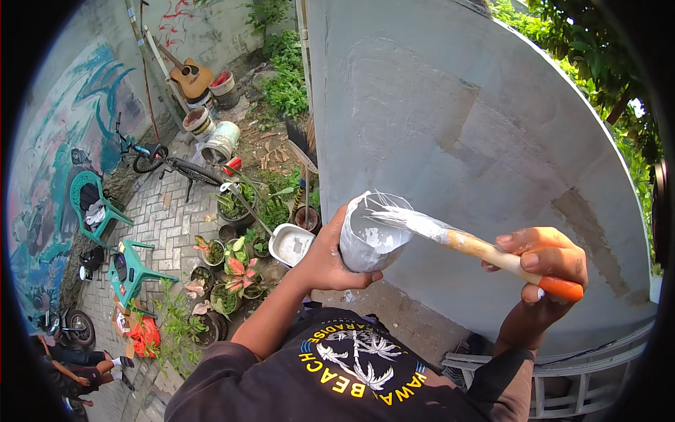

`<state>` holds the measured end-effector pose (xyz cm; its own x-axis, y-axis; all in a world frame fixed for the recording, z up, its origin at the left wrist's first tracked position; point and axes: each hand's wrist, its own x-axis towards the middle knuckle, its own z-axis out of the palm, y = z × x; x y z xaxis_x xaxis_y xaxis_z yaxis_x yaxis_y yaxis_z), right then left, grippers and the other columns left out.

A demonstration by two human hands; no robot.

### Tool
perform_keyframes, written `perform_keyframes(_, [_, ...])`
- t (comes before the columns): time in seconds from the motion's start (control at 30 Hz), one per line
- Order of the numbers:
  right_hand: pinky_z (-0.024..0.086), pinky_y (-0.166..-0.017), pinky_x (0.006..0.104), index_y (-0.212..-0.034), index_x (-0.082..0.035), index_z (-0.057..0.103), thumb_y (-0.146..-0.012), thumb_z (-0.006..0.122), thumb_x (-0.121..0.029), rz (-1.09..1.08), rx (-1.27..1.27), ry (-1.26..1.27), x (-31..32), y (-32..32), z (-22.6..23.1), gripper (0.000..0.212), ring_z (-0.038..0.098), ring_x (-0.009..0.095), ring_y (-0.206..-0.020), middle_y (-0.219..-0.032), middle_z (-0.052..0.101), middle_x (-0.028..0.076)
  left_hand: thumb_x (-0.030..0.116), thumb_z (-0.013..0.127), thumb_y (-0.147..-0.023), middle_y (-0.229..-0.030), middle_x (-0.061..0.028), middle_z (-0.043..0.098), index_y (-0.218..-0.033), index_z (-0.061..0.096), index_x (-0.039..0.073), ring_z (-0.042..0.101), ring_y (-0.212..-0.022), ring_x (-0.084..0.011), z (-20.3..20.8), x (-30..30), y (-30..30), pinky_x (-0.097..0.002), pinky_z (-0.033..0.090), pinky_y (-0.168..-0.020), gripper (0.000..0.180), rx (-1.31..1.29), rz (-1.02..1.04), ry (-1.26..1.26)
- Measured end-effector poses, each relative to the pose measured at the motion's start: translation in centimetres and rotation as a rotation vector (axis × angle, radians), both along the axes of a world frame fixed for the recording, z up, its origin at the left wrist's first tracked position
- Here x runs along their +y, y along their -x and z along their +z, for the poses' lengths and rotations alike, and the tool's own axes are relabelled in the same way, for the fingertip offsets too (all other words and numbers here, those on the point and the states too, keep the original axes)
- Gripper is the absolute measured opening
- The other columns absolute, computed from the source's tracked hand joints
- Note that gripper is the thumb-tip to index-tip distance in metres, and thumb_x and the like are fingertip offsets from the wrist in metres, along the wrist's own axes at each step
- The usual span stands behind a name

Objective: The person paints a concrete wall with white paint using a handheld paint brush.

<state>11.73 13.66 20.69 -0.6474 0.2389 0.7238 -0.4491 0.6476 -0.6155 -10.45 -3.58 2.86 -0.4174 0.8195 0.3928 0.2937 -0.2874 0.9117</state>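
Note:
My left hand (332,247) is wrapped round a paint-smeared plastic cup (365,253), its mouth tilted up toward me. White-grey paint coats its inside and rim. In my right hand (545,264) is a paintbrush (481,247) with a pale wooden handle and an orange end, gripped between thumb and fingers. Its white-coated bristles lie over the cup's mouth, several strands splayed out; whether they touch the rim I cannot tell. Beyond both hands stands a grey-painted wall (415,133) with darker, rougher patches.
A long-handled dustpan (290,244) and potted plants (235,278) stand to my left. Farther off are a bicycle (186,169), buckets (221,141), a guitar (191,79), a green chair (95,204) and a green stool (137,271). A ladder (583,387) lies at lower right. Another person (81,373) sits at lower left.

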Motion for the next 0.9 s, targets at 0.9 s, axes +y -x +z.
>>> perform_keyframes(0.9, [0.058, -0.08, 0.0398, -0.112, -0.003, 0.067, -0.095, 0.07, -0.001, -0.148, -0.333, -0.316, 1.0, 28.2, -18.3, 0.017, 0.071, 0.035, -0.091, -0.111, 0.07, 0.015, 0.015, 0.092, -0.062, -0.14, -0.0136, 0.059, -0.155, 0.036, 0.001, 0.059, -0.129, -0.0229, -4.8, -11.6, 19.4, -0.0397, 0.046, -0.111, 0.109, -0.21, 0.232, -0.017])
